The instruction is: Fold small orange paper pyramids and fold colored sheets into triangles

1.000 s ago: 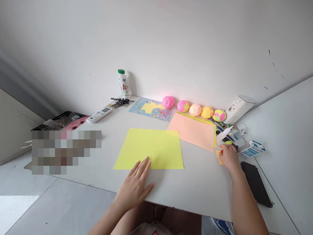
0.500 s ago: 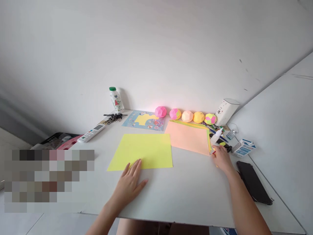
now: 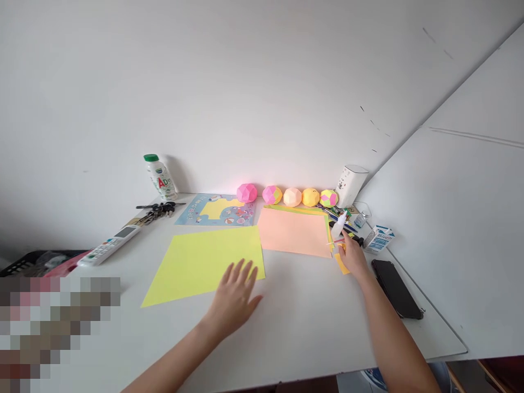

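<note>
A yellow-green sheet of paper lies on the white table. Over its lower right edge is my left hand, palm down with the fingers spread; whether it presses on the paper I cannot tell. Farther right, my right hand pinches a thin red-and-white stick, like a pen, its kind not clear. The tip points left over the corner of a peach sheet, which tops a stack of coloured paper. Just behind those fingers stands a white squeeze bottle. Small orange paper pieces lie beside my right hand.
Several faceted paper balls line the wall beside a white cylinder. A phone and a small carton sit at right. To the left are a bottle, keys, a remote and a puzzle board.
The view has turned rightward. My left hand has shifted right along the yellow-green sheet, which now lies more slanted. My right hand has lifted the thin stick from among the things there.
</note>
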`<action>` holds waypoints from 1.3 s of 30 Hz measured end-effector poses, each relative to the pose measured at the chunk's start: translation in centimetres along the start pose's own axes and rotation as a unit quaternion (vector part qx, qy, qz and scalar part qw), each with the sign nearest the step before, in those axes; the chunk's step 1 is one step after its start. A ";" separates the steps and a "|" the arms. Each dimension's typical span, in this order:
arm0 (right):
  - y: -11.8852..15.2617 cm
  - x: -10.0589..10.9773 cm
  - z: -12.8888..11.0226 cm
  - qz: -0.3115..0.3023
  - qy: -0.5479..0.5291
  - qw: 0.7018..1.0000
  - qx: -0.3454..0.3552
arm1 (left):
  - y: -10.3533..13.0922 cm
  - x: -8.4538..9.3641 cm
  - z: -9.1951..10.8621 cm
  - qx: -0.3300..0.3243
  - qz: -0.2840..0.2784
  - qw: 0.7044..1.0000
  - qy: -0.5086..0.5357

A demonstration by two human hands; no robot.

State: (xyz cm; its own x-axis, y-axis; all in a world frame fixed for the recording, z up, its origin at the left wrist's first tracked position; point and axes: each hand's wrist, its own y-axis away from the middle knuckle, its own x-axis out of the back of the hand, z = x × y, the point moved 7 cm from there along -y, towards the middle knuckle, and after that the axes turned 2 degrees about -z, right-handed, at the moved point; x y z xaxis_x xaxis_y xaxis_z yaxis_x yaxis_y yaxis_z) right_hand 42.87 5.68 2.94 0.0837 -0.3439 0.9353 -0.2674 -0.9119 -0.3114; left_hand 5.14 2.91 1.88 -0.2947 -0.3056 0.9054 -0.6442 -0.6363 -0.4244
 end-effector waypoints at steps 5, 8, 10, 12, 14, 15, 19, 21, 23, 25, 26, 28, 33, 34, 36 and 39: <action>-0.2 -0.1 0.6 0.013 0.002 1.000 -0.011 | -2.2 -0.8 5.2 -0.086 0.009 0.984 0.157; -0.1 -0.2 0.0 0.013 0.004 1.000 0.009 | -2.1 -0.8 4.4 -0.079 0.019 0.978 0.192; 0.0 -0.5 -1.1 0.006 0.004 0.999 0.034 | -2.0 -0.6 3.0 -0.046 0.020 0.972 0.229; -0.1 -1.1 -2.7 -0.008 0.005 0.998 0.063 | -2.0 -0.5 1.7 -0.002 0.016 0.962 0.274; -0.3 -1.8 -4.2 -0.022 0.010 0.996 0.083 | -2.0 -0.6 1.2 0.024 0.011 0.952 0.306; -0.5 -2.2 -4.8 -0.028 0.014 0.996 0.087 | -1.9 -0.6 1.2 0.024 0.010 0.949 0.316; -1.1 -2.6 -6.3 -0.042 0.033 0.995 0.081 | -1.6 -0.3 2.1 0.006 0.005 0.943 0.333; -1.0 -2.3 -6.4 -0.047 0.040 0.995 0.074 | -1.4 -0.1 2.6 0.001 0.000 0.942 0.336; -0.8 -1.9 -6.3 -0.050 0.049 0.996 0.063 | -1.2 0.1 3.0 -0.007 -0.004 0.941 0.337; -0.4 -1.5 -6.0 -0.056 0.057 0.995 0.053 | -1.1 0.2 3.2 -0.015 -0.005 0.941 0.338; -0.1 -1.4 -5.8 -0.060 0.059 0.995 0.049 | -1.1 0.2 3.2 -0.016 -0.005 0.941 0.337; 0.3 -1.1 -5.4 -0.068 0.060 0.995 0.041 | -1.1 0.1 3.2 -0.015 -0.004 0.942 0.336; 1.1 -0.5 -4.8 -0.097 0.036 0.994 0.036 | -1.2 0.1 3.1 -0.015 0.001 0.943 0.333; 1.2 -0.4 -4.8 -0.103 0.030 0.994 0.035 | -1.2 0.1 3.1 -0.016 0.001 0.943 0.333; 1.5 -0.1 -4.9 -0.114 0.022 0.993 0.030 | -1.2 0.2 3.1 -0.016 -0.001 0.943 0.333; 1.6 0.6 -4.7 -0.121 0.027 0.992 0.007 | -1.2 0.0 3.1 -0.015 -0.004 0.942 0.334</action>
State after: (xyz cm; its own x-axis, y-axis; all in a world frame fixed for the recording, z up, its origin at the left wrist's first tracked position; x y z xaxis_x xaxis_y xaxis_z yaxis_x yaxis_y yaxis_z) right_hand 37.96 5.06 3.76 0.0918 -0.1029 0.9904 -0.2321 -0.9695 -0.0792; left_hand 8.05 1.49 2.37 -0.6614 0.2203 0.7169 -0.6656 -0.6130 -0.4257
